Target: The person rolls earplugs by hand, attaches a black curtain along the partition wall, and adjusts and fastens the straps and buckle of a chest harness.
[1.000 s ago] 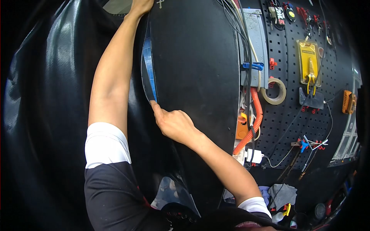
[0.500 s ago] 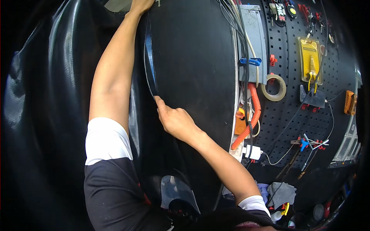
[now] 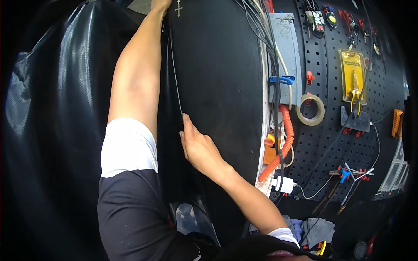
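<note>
Slit (image 3: 176, 80) now narrower, right hand (image 3: 199, 150) touching it (yellow package (image 3: 347, 69), print blurred).

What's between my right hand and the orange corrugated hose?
Between your right hand and the orange corrugated hose, the head view shows a black panel, its whitish edge, then an orange box.

Single camera on person's head looked forward and steeply down, lens wide, edges bowed, corners dark. Sleeves entered from near edge, close to lens. Right hand (image 3: 200, 150) sat mid-view; left hand (image 3: 162, 4) lay at far edge, partly cropped. Black panel (image 3: 217, 65) spanned centre, pegboard (image 3: 320, 65) right side.
</note>
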Available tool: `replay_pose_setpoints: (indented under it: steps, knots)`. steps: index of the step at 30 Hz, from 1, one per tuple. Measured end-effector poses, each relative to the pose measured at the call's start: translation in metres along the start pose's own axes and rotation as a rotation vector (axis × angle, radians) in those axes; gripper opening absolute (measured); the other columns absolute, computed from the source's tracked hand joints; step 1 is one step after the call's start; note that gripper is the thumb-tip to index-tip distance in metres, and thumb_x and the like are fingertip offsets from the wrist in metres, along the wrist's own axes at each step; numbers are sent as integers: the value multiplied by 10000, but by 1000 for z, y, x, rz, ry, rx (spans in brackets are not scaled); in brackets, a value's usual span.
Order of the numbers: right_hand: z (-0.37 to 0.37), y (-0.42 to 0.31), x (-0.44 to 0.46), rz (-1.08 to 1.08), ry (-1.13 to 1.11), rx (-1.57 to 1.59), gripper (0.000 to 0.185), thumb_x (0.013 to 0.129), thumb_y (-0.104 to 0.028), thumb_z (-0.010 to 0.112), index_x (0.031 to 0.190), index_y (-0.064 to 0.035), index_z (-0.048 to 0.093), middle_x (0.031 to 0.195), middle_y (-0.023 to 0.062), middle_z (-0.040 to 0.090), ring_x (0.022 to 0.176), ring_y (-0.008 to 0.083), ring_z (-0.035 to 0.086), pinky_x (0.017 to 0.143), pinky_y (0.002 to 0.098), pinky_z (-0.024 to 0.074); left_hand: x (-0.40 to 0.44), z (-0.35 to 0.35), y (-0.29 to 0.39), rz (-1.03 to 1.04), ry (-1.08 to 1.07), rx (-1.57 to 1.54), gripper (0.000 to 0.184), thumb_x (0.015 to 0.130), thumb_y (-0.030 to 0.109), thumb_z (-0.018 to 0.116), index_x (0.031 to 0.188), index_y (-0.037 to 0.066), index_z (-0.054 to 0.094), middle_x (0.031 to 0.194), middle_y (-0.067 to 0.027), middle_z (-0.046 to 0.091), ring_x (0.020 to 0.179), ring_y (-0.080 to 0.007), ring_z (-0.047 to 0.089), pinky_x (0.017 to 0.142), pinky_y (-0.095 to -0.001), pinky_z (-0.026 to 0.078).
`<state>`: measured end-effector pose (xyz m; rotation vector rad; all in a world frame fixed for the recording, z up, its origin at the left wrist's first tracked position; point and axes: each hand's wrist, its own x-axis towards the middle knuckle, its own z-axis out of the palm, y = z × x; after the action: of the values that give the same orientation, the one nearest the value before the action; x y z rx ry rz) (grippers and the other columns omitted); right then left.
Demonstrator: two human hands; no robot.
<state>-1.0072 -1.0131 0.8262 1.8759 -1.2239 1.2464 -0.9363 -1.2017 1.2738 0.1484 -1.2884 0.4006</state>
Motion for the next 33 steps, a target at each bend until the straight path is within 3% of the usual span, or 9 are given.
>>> replay_pose_setpoints:
  steps: [2,4,15,21,23,29,32,33]
  knots:
    - [0,3,-3,53,-37,-4,436,1009,-67,467,1359,167,351,1130,379,617,770,465,687,672,472,602,4,6,-3,-5,6,-5,431,1026,325,442,1239,-32,553,1210,-204,521,1174,-317,469,1058,-372,376]
    - [8,8,-4,-41,104,-73,450,1011,-92,476,1376,148,366,972,270,667,649,367,697,559,404,602,8,9,-6,-8,13,-9,424,1025,322,447,1231,-32,555,1199,-197,523,1164,-311,471,1052,-369,379]
    - [4,1,-9,63,54,10,508,1012,-97,470,1416,155,292,933,301,683,609,407,674,548,461,583,18,15,-24,-54,11,-42,389,1022,305,470,1191,-32,567,1140,-162,532,1109,-274,483,1021,-350,393]
    - [10,1,-8,103,-17,-59,516,1019,-112,459,1423,156,283,862,275,691,587,383,676,509,439,574,14,17,-30,-50,-5,-51,370,1020,295,482,1168,-32,574,1107,-142,538,1079,-254,489,1005,-340,401]
    - [11,1,-6,126,19,12,518,1025,-95,469,1446,126,263,709,219,648,528,361,643,493,429,538,13,14,-33,-52,-2,-54,364,1020,292,487,1161,-31,576,1096,-136,540,1069,-248,491,999,-336,404]
    - [20,5,-5,84,59,-89,504,1023,-90,474,1440,117,281,654,189,621,486,337,625,443,415,506,14,10,-32,-29,-23,-54,346,1018,282,499,1139,-31,583,1063,-117,545,1040,-228,498,982,-326,412]
    - [17,1,-6,119,8,-51,504,1017,-78,477,1435,123,281,669,197,629,500,344,634,451,417,510,14,6,-27,-9,-34,-46,338,1017,278,506,1128,-31,586,1047,-107,548,1025,-218,501,974,-321,416]
    - [11,-2,-6,181,-64,-21,563,952,-15,491,1448,138,274,779,246,668,612,389,682,551,466,578,12,5,-26,-6,-42,-41,335,1017,276,508,1124,-31,587,1042,-104,549,1020,-214,502,971,-319,417]
